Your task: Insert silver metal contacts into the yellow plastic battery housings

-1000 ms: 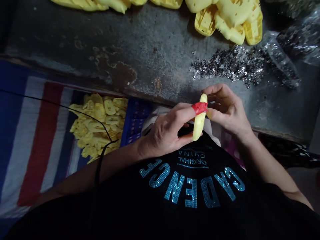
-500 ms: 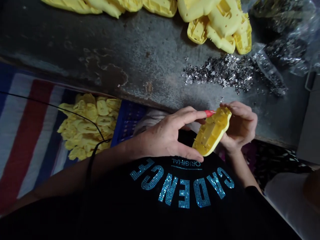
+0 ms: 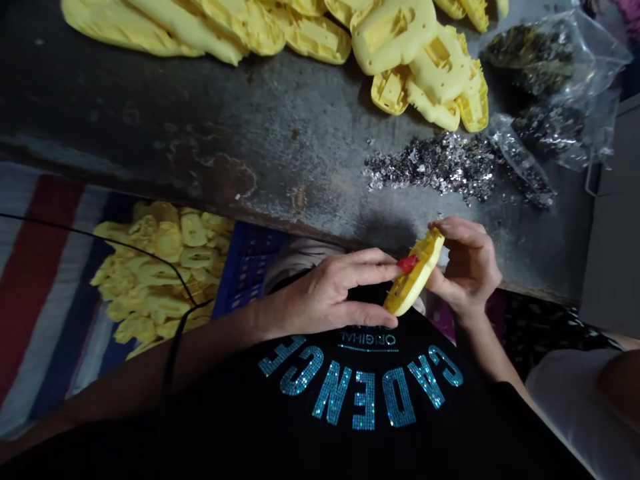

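Between my hands, just off the table's near edge, is a yellow plastic shell half point(image 3: 418, 279), its ribbed inside turned toward my left. My left hand point(image 3: 345, 287) grips its lower end with the thumb, and a finger with a red wrapping on its tip presses against the inside. My right hand point(image 3: 467, 263) pinches the upper end between thumb and fingers. Whether a small part is under those fingertips is hidden. Beyond my hands, a heap of small shiny metal pieces point(image 3: 440, 167) is spread on the table.
More yellow shells point(image 3: 400, 40) are piled along the far side of the dark metal table point(image 3: 300, 133). Clear plastic bags point(image 3: 555, 73) of metal pieces lie at right. At lower left, a blue crate point(image 3: 250, 260) stands beside many yellow parts point(image 3: 165, 267). A black cord point(image 3: 150, 250) crosses there.
The shell has been tipped more edge-on, showing less of its inside. My left hand's red-wrapped finger has moved lower along it. The whole view has shifted slightly.
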### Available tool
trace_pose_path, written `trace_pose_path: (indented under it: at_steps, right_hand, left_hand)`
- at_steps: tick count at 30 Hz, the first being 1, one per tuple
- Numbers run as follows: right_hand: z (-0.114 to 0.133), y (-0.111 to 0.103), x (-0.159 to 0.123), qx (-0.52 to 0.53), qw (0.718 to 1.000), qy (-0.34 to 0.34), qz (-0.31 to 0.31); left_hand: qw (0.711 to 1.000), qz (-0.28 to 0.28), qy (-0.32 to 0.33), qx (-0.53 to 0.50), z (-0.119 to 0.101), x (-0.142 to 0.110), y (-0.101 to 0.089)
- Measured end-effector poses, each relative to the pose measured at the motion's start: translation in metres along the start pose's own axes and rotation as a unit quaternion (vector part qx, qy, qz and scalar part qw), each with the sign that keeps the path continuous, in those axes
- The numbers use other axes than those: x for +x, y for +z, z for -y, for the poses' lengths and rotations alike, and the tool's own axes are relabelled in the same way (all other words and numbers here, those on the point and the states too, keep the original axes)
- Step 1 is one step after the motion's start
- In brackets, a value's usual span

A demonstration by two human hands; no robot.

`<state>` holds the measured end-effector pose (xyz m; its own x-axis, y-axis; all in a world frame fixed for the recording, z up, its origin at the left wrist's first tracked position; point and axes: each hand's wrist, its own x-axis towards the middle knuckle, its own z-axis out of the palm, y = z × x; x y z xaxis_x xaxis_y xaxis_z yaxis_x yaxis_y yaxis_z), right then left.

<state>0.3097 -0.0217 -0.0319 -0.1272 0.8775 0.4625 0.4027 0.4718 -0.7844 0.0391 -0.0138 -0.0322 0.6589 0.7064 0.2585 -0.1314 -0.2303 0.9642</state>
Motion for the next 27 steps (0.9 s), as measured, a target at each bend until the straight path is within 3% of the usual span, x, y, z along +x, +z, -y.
trace_pose_path:
  at_steps: [2, 6, 9, 12, 14, 16, 18, 20, 23, 27]
  right_hand:
    - [0.005, 0.000, 0.008, 0.001, 0.999, 0.024, 0.034]
    - [0.015, 0.009, 0.028, -0.003, 0.989, 0.065, 0.135]
    - [0.021, 0.019, 0.039, 0.047, 0.970, 0.132, 0.196]
    - [0.017, 0.023, 0.051, 0.102, 0.949, 0.168, 0.247]
    - [0.006, 0.022, 0.062, 0.069, 0.962, 0.128, 0.229]
    - [-0.011, 0.023, 0.074, -0.067, 0.982, 0.049, 0.168]
    - [-0.027, 0.028, 0.084, -0.229, 0.965, -0.014, 0.127]
    - [-0.038, 0.033, 0.087, -0.321, 0.936, -0.048, 0.138]
    - [-0.040, 0.031, 0.079, -0.339, 0.924, -0.076, 0.161]
    - [-0.035, 0.007, 0.061, -0.279, 0.954, -0.028, 0.110]
  left_hand:
    - [0.995, -0.015, -0.046, -0.088, 0.007, -0.004, -0.003]
    - [0.959, -0.027, -0.142, -0.246, 0.015, -0.018, -0.011]
    - [0.948, -0.003, -0.124, -0.292, 0.020, -0.030, -0.019]
    - [0.942, -0.023, -0.109, -0.316, 0.025, -0.040, -0.023]
    - [0.938, -0.059, -0.094, -0.327, 0.027, -0.044, -0.024]
    - [0.937, -0.098, -0.077, -0.327, 0.029, -0.045, -0.025]
    - [0.936, -0.127, -0.075, -0.320, 0.031, -0.047, -0.026]
    - [0.937, -0.143, -0.075, -0.309, 0.034, -0.050, -0.027]
    - [0.948, -0.144, -0.068, -0.275, 0.040, -0.055, -0.028]
    - [0.957, -0.142, -0.061, -0.244, 0.045, -0.060, -0.028]
